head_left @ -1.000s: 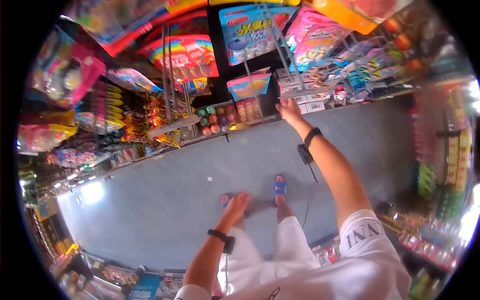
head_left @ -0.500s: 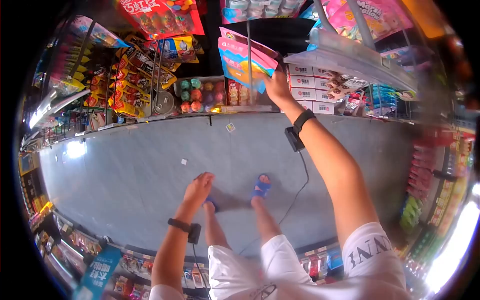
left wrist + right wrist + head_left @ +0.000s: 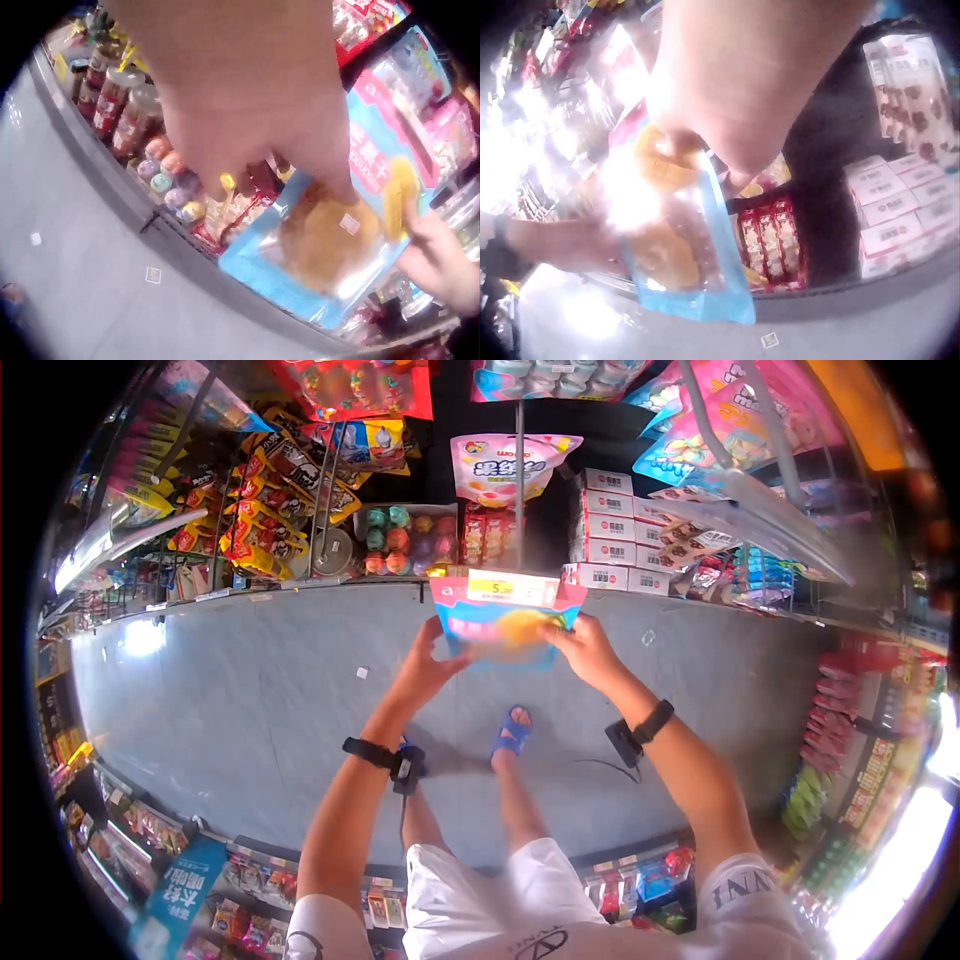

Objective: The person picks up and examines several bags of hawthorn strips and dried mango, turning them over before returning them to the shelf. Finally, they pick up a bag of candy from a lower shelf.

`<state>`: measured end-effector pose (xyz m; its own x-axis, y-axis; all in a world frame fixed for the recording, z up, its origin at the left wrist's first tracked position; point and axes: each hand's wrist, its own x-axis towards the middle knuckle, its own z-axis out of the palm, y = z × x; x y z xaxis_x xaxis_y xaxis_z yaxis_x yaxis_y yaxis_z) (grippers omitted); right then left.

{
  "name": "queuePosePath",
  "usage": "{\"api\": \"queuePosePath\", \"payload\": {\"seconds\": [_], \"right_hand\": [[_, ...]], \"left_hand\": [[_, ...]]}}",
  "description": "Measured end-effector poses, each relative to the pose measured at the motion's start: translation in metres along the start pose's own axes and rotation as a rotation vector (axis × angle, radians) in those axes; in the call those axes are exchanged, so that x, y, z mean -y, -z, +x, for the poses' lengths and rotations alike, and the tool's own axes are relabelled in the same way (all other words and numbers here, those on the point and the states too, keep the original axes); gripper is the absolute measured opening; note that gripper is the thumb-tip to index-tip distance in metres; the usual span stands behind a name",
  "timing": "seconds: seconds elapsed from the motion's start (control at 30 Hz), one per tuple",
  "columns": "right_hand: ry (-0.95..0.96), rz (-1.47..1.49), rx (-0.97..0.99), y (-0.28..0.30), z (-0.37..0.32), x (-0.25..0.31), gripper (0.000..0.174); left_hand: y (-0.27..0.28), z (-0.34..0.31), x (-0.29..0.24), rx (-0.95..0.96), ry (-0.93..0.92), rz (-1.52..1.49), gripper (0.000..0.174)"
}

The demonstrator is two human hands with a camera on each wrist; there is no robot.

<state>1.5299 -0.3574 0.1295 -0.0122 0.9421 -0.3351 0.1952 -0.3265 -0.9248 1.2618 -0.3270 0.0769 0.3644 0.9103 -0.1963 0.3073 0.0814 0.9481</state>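
A pink and blue dried fruit pouch (image 3: 490, 628), with a yellow fruit picture and a clear window, is held upright in front of the shelf edge. My right hand (image 3: 592, 652) grips its right side, thumb on the front near the fruit picture. On the other side my left hand (image 3: 428, 668) holds the left edge between thumb and fingers. In the left wrist view the pouch window (image 3: 330, 240) shows brownish-yellow contents and a small white sticker. A yellow and white price tag (image 3: 505, 588) overlaps the pouch's top in the head view.
Behind hangs a pink and white candy pouch (image 3: 512, 468) on a metal hook (image 3: 520, 420). Below it sit a box of colourful balls (image 3: 400, 542) and stacked white boxes (image 3: 612, 525). A clear plastic holder (image 3: 770, 520) juts out at right. Grey floor (image 3: 250, 690) lies below.
My right hand has drawn the dried fruit pouch off its hook and toward my body. My left hand has risen from low down to grip its left side. Another pouch shows on the hook.
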Motion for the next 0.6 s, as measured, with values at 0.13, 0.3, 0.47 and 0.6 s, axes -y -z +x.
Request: {"api": "queuePosePath", "payload": {"seconds": [0.13, 0.3, 0.47, 0.6], "right_hand": [[-0.125, 0.264, 0.029, -0.013, -0.016, 0.001, 0.030], [-0.135, 0.359, -0.028, -0.044, -0.019, 0.002, 0.036], [-0.172, 0.311, -0.019, -0.058, -0.012, -0.004, 0.040], [-0.271, 0.347, -0.350, -0.021, 0.034, -0.039, 0.059]], "left_hand": [[0.003, -0.011, -0.001, 0.288, 0.369, -0.440, 0.051], [-0.009, -0.055, 0.013, 0.305, 0.540, -0.422, 0.039], [-0.004, -0.081, -0.010, 0.128, 0.504, -0.542, 0.034], [0.003, -0.096, 0.008, 0.077, 0.425, -0.486, 0.035]]}}
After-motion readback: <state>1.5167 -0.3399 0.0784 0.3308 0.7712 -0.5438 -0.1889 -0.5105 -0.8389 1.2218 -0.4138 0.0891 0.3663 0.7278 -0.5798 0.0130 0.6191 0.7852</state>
